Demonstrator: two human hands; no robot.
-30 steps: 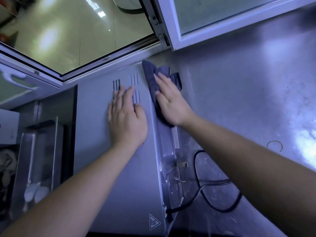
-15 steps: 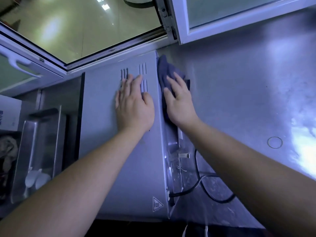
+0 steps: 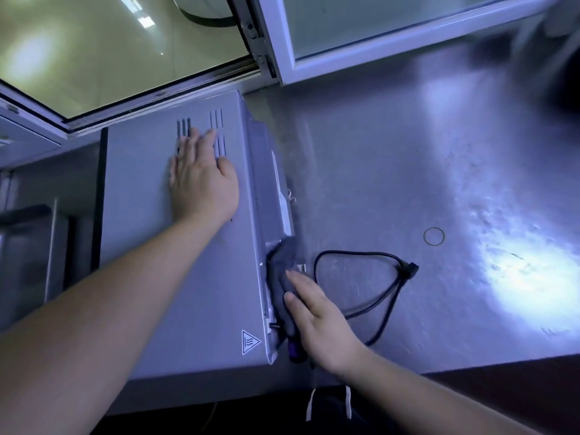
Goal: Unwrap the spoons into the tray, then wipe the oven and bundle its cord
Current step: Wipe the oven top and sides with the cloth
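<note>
Grey cloth [image 3: 282, 274] is pressed under my right hand [image 3: 323, 324] against the back panel of the oven [image 3: 188, 293], fingers flat on it rather than clenched, while my left hand [image 3: 202, 180] lies open on the oven top to steady it. The cord [image 3: 376, 290] lies loose on the steel surface [image 3: 408, 152] just beside the cloth — my wiping could catch it there. The oven sits near the surface edge, so hard pushing may slide it.
</note>
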